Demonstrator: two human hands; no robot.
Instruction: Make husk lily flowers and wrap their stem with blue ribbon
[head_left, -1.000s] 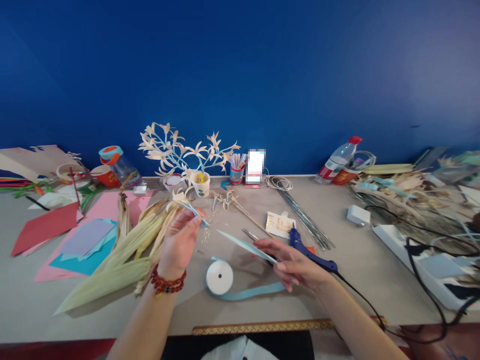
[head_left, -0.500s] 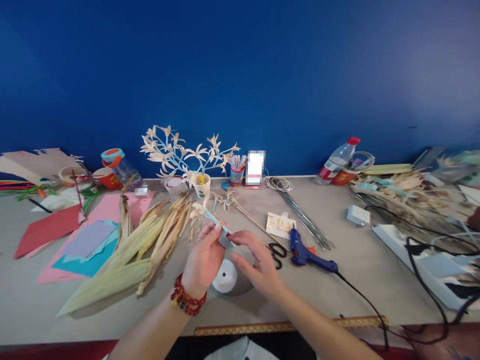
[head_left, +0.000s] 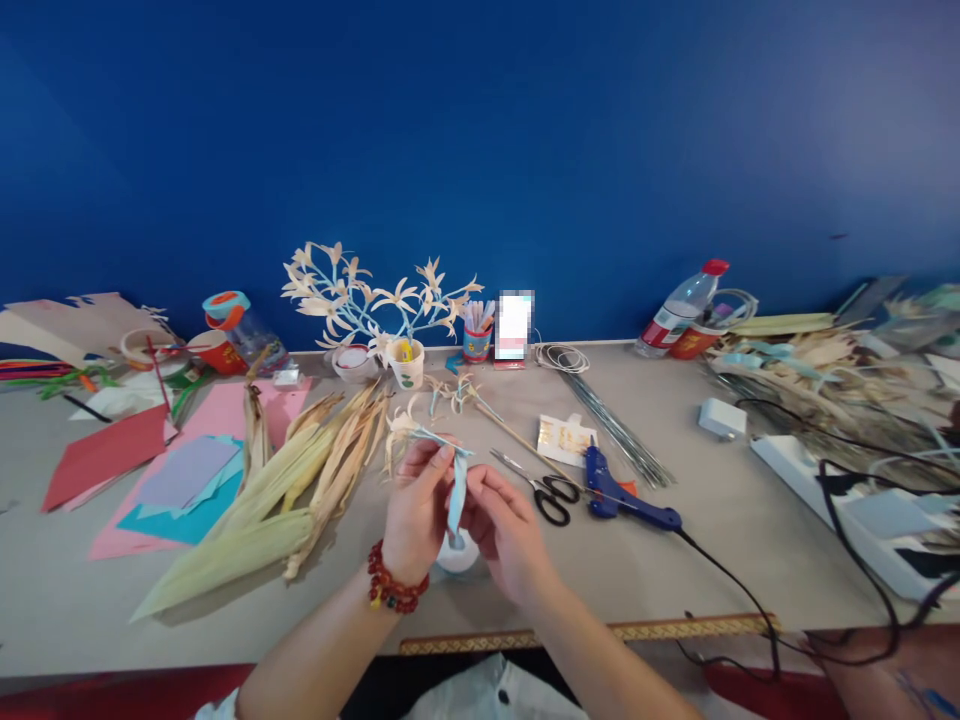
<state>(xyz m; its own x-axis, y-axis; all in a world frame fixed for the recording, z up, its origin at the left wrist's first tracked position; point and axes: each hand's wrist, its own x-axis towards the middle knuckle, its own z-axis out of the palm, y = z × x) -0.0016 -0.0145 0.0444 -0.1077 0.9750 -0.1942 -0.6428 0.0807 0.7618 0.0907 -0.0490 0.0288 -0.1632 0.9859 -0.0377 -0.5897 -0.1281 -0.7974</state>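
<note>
Near the middle of the table, my left hand point(head_left: 420, 505) pinches the stem of a pale husk flower point(head_left: 405, 425), whose petals point up and left. A light blue strip point(head_left: 456, 495) hangs down from the stem between my hands. My right hand point(head_left: 504, 515) is closed at the strip's right side, fingertips together on it. Below my hands a white round roll point(head_left: 457, 552) is partly hidden. Black-handled scissors point(head_left: 551, 495) lie just to the right, beside a blue glue gun point(head_left: 626, 495).
Corn husks point(head_left: 255, 520) and coloured paper point(head_left: 187, 475) lie left. Behind stand a cup of husk flowers point(head_left: 406, 372), a pen cup point(head_left: 477, 345) and a phone point(head_left: 513, 328). Wires point(head_left: 619, 430), a bottle point(head_left: 679, 310) and a power strip point(head_left: 817, 520) are right.
My right hand has closed from a looser, spread pose, and the blue strip now hangs down between my hands. The scissors are more fully in view.
</note>
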